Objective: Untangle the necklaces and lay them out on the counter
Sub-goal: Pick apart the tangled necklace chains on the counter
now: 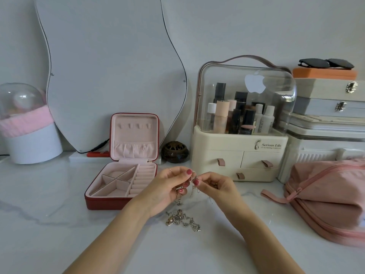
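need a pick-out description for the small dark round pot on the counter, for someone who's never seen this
Start at the wavy-edged mirror leaning on the wall. At its lower right corner, between the open red jewellery box and the cream cosmetics organiser, sits the dark brown pot. It is the only dark, squat, round thing there, with a cut-out patterned lid.

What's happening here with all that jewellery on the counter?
A person is working a tangle of necklaces apart. Both hands, the left hand and the right hand, pinch a thin chain held up above the white counter. The rest of the tangled necklaces lie in a clump on the counter just below the hands. None looks laid out straight yet. A red jewellery box stands open to the left, its compartments showing nothing inside.
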